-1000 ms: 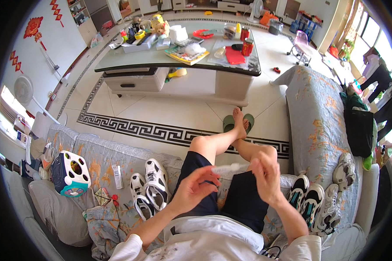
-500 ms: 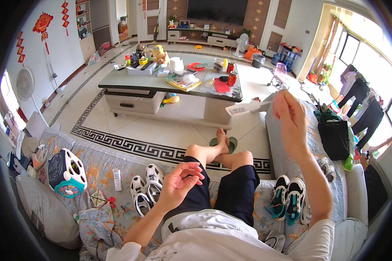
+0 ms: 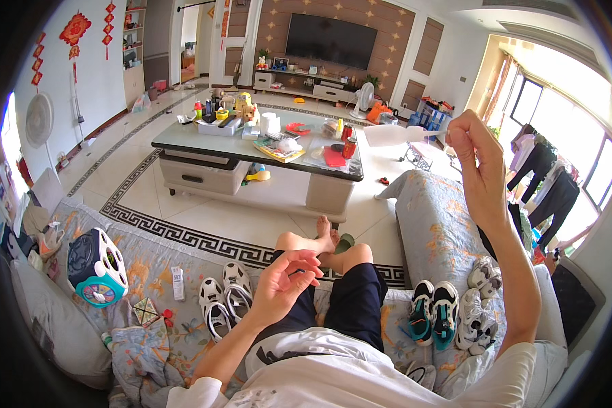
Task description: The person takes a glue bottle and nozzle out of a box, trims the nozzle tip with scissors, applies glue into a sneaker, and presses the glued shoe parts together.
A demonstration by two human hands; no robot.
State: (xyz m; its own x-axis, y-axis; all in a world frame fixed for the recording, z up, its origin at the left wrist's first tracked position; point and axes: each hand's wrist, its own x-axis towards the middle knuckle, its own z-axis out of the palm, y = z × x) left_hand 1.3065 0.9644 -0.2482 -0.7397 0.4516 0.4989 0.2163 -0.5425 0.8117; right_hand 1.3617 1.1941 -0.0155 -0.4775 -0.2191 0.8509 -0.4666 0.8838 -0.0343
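R. hand (image 3: 479, 170) & white strip (image 3: 391, 134) now sit higher in view vs. 0.5 s ago; L. hand (image 3: 285, 285) keeps approx. the same place, & the view is tilted up to take in more of the far wall. R. grip: thumb & index fingertips together, clamped on the strip's narrow end; the broad end points L., held up in the air, seen past the R. end of the desk (image 3: 197, 144). L. grip: fingers half-curled, thumb apart from index, over dark shorts (image 3: 350, 306). Immed. R. of the thighs, on the floral-covered couch (image 3: 146, 258): black/white/teal shoes (image 3: 433, 313), then grey-white shoes (image 3: 474, 319). L. of L. hand: white/black shoes (image 3: 224, 299), small white box (image 3: 177, 283), teal/white/navy drum-shaped item (image 3: 98, 266). Beyond the feet, desk top carries, e.g., red cans (image 3: 349, 147), a magazine (image 3: 279, 151) w/ a white wad on it, a small red plate (image 3: 297, 128), etc. Background: floor fan (image 3: 365, 100), low TV cabinet, wall-mtd. TV (image 3: 330, 42); far R., clothes (image 3: 540, 166) hung nr. the windows.
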